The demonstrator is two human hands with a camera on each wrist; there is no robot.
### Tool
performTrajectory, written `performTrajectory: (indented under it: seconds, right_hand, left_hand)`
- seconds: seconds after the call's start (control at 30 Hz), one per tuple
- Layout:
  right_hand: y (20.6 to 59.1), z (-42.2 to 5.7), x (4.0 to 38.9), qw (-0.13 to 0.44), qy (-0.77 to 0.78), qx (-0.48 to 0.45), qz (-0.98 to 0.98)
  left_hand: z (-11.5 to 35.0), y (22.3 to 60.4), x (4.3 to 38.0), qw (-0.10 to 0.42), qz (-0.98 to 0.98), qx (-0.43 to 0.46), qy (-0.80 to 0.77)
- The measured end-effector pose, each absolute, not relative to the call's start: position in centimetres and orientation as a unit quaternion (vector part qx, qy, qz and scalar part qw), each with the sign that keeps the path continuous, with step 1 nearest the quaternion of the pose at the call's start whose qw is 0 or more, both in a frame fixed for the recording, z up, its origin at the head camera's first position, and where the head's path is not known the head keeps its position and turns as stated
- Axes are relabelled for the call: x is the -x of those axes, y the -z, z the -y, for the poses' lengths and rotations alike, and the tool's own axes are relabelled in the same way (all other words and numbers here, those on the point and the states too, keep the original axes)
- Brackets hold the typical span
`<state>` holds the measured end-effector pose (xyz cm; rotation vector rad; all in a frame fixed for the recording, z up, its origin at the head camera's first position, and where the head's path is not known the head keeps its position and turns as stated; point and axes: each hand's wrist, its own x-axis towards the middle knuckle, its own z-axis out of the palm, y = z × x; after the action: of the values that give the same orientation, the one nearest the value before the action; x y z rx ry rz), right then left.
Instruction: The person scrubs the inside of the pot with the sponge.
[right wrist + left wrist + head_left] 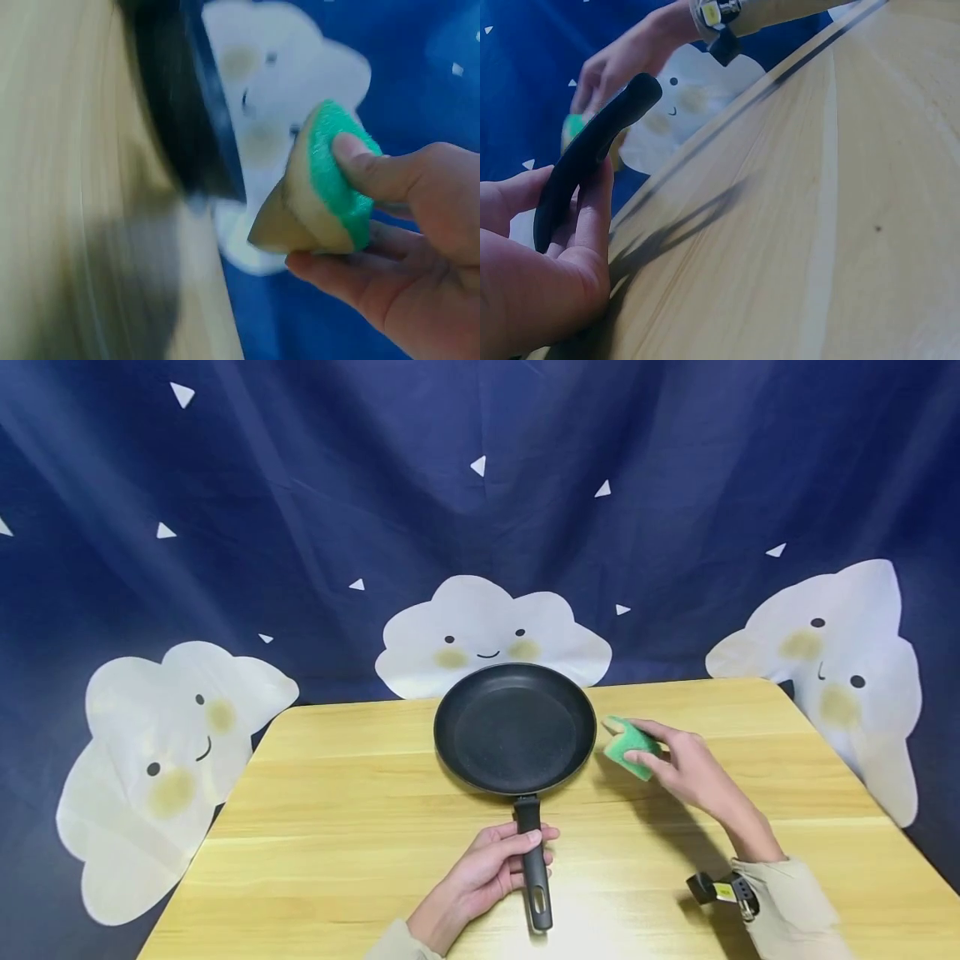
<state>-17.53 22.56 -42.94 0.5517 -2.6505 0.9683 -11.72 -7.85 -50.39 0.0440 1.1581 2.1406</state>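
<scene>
A black frying pan (516, 731) faces up near the middle of the table. My left hand (495, 868) grips its handle (536, 881), thumb on top and fingers beneath. In the left wrist view the dark handle (592, 157) slants upward between thumb and fingers. To the right of the pan, my right hand (693, 768) pinches a green and yellowish sponge (630, 750) between thumb and fingers. The right wrist view shows the sponge (319, 187) bent, green side under the thumb, a short gap from the pan's rim (217, 112).
The wooden table (322, 827) spreads under both hands. Behind it hangs a dark blue curtain (315, 485) with white clouds and triangles. A small black device (723, 892) is strapped at the right sleeve.
</scene>
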Motion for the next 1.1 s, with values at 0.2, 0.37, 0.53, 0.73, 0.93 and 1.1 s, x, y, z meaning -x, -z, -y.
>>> performTrajectory:
  seconds: [0.2,0.37,0.53,0.73,0.93,1.1]
  right_hand:
    - [44.1,-25.2,18.4,0.116,-0.257,-0.174,0.944]
    - [45.0,-25.6,18.7,0.053,-0.222,-0.182,0.957]
    - [45.0,-25.5,18.2,0.002,-0.214,-0.179,0.96]
    - [44.9,-25.6,17.9,-0.067,-0.222,-0.185,0.955]
    - [45.0,-25.4,17.8,-0.088,-0.238,-0.203,0.946]
    - [45.4,-24.9,18.3,-0.098,-0.252,-0.219,0.937]
  left_hand:
    - [8.2,50.3,11.7,0.346,-0.451,-0.02,-0.822]
    - [8.4,50.2,11.8,0.346,-0.451,-0.024,-0.822]
    - [8.5,50.2,12.0,0.349,-0.451,-0.02,-0.821]
    - [8.8,50.4,12.0,0.353,-0.457,-0.018,-0.816]
    - [9.3,50.5,11.9,0.353,-0.455,-0.014,-0.818]
    - [10.1,50.5,11.6,0.353,-0.453,-0.008,-0.819]
